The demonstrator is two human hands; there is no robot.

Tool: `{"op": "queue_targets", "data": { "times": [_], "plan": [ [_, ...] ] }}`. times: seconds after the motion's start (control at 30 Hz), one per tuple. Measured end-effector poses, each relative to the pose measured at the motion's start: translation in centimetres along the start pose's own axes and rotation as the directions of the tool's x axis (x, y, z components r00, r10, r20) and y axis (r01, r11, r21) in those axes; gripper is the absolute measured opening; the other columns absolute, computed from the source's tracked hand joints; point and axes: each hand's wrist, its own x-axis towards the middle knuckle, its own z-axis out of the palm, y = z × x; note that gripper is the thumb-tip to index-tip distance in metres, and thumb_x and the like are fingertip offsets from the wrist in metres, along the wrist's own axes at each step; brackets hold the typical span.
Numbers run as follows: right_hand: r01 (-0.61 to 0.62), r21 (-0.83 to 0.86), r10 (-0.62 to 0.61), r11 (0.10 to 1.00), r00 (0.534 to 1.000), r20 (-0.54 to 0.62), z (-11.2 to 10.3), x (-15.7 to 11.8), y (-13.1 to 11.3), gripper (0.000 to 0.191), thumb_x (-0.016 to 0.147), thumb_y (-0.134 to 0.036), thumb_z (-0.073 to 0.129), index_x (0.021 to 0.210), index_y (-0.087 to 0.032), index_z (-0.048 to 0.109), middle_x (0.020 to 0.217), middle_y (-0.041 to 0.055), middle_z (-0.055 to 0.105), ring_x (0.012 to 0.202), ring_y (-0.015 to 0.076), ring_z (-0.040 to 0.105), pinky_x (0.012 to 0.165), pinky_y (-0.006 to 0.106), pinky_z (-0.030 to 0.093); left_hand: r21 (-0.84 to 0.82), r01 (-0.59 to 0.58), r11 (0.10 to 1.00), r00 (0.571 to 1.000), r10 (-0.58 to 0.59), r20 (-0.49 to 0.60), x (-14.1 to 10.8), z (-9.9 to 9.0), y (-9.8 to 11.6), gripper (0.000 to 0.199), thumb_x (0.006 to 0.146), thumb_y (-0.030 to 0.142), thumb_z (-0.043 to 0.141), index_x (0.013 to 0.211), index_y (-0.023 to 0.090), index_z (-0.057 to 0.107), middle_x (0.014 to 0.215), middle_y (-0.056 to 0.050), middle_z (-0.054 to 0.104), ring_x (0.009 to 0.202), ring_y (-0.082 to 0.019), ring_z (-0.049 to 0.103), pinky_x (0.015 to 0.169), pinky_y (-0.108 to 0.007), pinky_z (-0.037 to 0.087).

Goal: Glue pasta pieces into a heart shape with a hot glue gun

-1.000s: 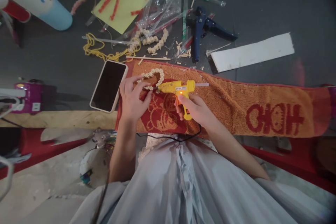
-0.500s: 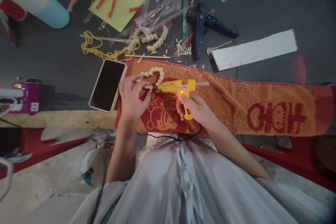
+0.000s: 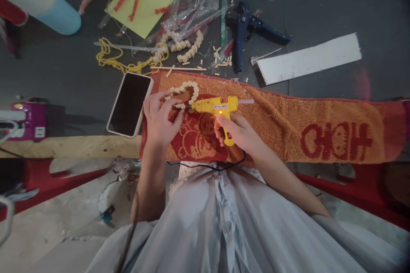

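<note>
My right hand [image 3: 237,130] is wrapped round the handle of a yellow hot glue gun [image 3: 211,105], whose small light glows orange. A clear glue stick [image 3: 246,101] pokes out of its back end. The gun's nozzle points left, at the lower end of a curved chain of short pale stick pieces [image 3: 191,86]. My left hand [image 3: 162,117] has its fingers bent on the left part of that chain, thumb near the nozzle; the fingertips partly hide the contact. Under both hands lies an orange and red towel [image 3: 272,132].
Left of the towel lies a phone [image 3: 130,104]. Beyond it are yellow string [image 3: 110,57], more stick chains [image 3: 192,49], loose cut pieces [image 3: 221,57], a blue-handled cutter [image 3: 242,30], a white strip [image 3: 310,59] and a clear plastic bag [image 3: 198,0]. A black cord [image 3: 221,169] hangs at the table edge.
Both hands, the glue gun and the stick chain keep nearly the same places on the towel. The whole view has shifted very slightly.
</note>
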Motion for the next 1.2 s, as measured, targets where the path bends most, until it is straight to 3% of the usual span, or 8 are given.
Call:
{"op": "queue_targets", "data": {
  "times": [0.67, 1.2],
  "plan": [
    [0.012, -0.017, -0.012, 1.000, 1.000, -0.012, -0.02, -0.04, -0.03, 0.045, 0.076, -0.061, 0.066, 0.070, -0.018, 0.055, 0.056, -0.0032, 0.056, 0.047, 0.0078, 0.052, 0.039, 0.019, 0.046, 0.006, 0.015, 1.000, 1.000, -0.015, 0.014, -0.03, 0.08, -0.10, 0.016, 0.083, 0.030, 0.064, 0.100, 0.029, 0.065, 0.126, -0.007, 0.058, 0.122, -0.029, 0.050, 0.108, -0.050, 0.037],
    [-0.009, -0.175, 0.004, 0.985, 1.000, -0.030, 0.09, -0.16, -0.70, 0.034, 0.087, -0.049, 0.058, 0.074, -0.018, 0.057, 0.057, -0.0024, 0.057, 0.048, 0.0078, 0.052, 0.041, 0.018, 0.046, -0.004, 0.045, 0.999, 0.998, -0.045, 0.037, 0.01, -0.02, 0.06, 0.017, 0.084, 0.032, 0.063, 0.100, 0.029, 0.065, 0.128, -0.006, 0.057, 0.124, -0.029, 0.049, 0.109, -0.052, 0.035]
  ]
}}
